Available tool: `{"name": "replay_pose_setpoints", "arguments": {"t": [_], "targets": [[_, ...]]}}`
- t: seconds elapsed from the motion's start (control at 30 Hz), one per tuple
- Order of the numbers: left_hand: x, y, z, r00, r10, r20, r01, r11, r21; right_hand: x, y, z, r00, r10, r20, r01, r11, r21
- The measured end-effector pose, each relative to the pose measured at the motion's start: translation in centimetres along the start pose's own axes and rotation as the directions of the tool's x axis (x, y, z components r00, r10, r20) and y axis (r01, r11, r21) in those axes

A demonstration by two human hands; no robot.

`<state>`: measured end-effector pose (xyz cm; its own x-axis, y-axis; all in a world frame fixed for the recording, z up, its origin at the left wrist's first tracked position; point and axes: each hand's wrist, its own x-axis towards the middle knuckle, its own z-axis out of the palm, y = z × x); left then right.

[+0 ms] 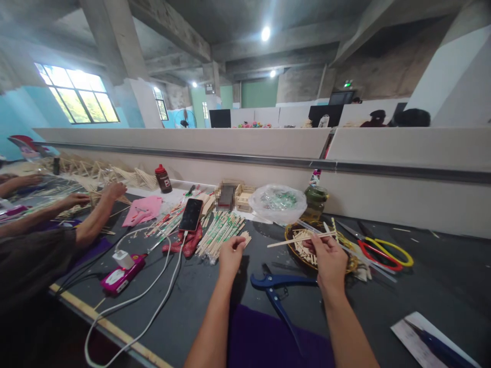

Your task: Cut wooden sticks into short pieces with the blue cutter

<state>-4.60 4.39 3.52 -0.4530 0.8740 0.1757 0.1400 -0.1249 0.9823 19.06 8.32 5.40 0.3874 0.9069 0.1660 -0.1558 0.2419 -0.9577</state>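
My right hand (328,255) pinches a thin pale wooden stick (286,242) that points left, above a round basket (290,250) of short stick pieces (305,245). My left hand (232,255) has its fingers curled together beside a bundle of wooden sticks in green-printed wrappers (220,232); whether anything small is between its fingertips is hidden. A blue cutter (272,283) lies on the dark table between my forearms, its jaws to the left. Purple cloth (264,340) lies under its lower handle.
Phone (191,214) on a red cloth, white cable, purple power strip (123,276), red-capped bottle (163,180), plastic bag (278,203) and jar (315,202) stand around. Scissors (379,254) lie right; a blue-handled tool (441,347) lies front right. Another person's hands (113,191) work at left.
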Motion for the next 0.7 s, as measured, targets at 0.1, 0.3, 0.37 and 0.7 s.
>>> {"name": "replay_pose_setpoints", "arguments": {"t": [0.1,0.3,0.37,0.7], "targets": [[0.5,-0.7,-1.2,0.993,0.078,-0.094,-0.038,0.93,0.365,0.9,0.4,-1.0,0.996,-0.065,-0.065,0.061,0.997,-0.056],[-0.2,-0.6,-1.1,0.985,0.152,0.083,-0.155,0.559,0.814,1.2,0.7,-1.6,0.997,-0.061,-0.04,0.053,0.984,-0.168],[-0.3,-0.8,-0.9,0.98,0.146,0.138,-0.193,0.494,0.848,1.1,0.7,-1.6,0.999,-0.032,-0.017,0.029,0.986,-0.166],[-0.1,-1.7,-0.7,0.98,0.074,0.186,-0.2,0.354,0.914,0.6,0.9,-0.9,0.997,0.023,0.073,-0.011,0.987,-0.16]]}}
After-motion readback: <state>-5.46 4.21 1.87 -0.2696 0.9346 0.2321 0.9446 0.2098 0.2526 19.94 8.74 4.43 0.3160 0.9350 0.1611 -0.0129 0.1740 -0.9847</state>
